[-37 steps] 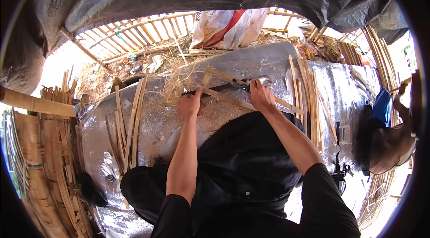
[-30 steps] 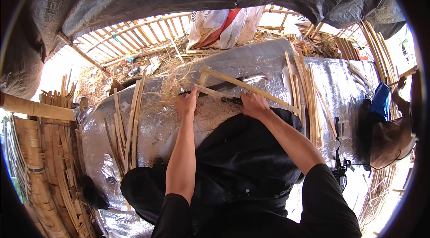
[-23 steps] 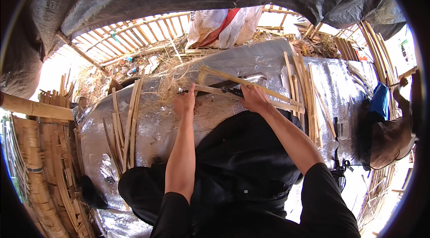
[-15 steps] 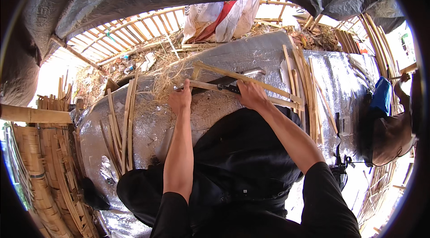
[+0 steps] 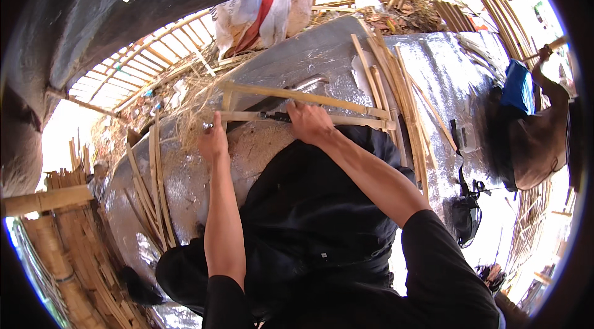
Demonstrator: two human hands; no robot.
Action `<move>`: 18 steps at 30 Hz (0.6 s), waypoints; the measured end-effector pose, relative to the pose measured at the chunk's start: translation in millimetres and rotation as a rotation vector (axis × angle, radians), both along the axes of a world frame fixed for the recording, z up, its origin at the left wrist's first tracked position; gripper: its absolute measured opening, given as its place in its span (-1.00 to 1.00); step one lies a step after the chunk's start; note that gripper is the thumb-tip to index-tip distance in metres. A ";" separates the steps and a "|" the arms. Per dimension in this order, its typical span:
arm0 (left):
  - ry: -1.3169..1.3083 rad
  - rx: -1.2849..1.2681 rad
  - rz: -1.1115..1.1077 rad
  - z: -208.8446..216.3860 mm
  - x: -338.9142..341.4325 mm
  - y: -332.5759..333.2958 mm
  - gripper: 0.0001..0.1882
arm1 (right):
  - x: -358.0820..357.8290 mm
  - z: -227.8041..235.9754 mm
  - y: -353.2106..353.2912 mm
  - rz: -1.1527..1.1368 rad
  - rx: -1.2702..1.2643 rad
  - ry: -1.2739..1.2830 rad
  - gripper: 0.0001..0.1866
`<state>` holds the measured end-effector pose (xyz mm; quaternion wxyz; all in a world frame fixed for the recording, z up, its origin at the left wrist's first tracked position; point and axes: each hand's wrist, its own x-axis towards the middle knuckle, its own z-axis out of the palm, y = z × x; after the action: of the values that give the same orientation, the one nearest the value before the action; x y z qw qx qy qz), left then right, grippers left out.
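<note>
While the two hands work apart from each other in the head view, a thin, split-bamboo near strip (image 5: 244, 116) spans the gap between them above a crinkled silver mat (image 5: 334, 60), toward its far edge. The left hand (image 5: 214, 141) is clamped on the strip's left end, thumb laid along it; a small shiny bit shows beside its fingers, too little to identify. The right hand (image 5: 309, 122) is closed around a small black tool (image 5: 278, 116), which touches the strip; its working end cannot be made out.

Just beyond, a smooth, yellowish far strip (image 5: 334, 100) runs toward the near one at its right end, with a short, flat crosspiece (image 5: 228, 100) at its left. A long blade (image 5: 266, 103), dark with a curved, glossy end, passes behind the strips. Tangled, hair-fine shavings (image 5: 197, 121) lie by the mat's far left edge. Slender bamboo slats (image 5: 154, 183) rest near the left edge, and a thicker bundle (image 5: 405, 97) crosses the mat's right part.
</note>
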<state>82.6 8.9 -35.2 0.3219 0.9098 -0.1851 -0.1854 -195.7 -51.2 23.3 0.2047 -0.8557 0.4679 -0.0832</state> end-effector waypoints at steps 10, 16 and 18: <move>0.053 0.080 -0.196 27.8 21.4 -34.6 -0.19 | 3.7 -13.8 -11.8 -0.048 -0.014 0.020 -0.66; -0.323 -0.171 -0.419 7.7 26.6 28.6 -0.63 | 5.9 -10.8 -4.9 -0.015 0.018 0.031 -0.68; -0.380 -0.241 -0.435 5.2 23.6 49.7 -0.70 | 9.6 -8.1 -2.9 -0.016 0.020 0.022 -0.64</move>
<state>106.2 58.6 -30.0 0.3398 0.8224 -0.4532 -0.0532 -186.1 -54.1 15.2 0.2071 -0.8507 0.4779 -0.0707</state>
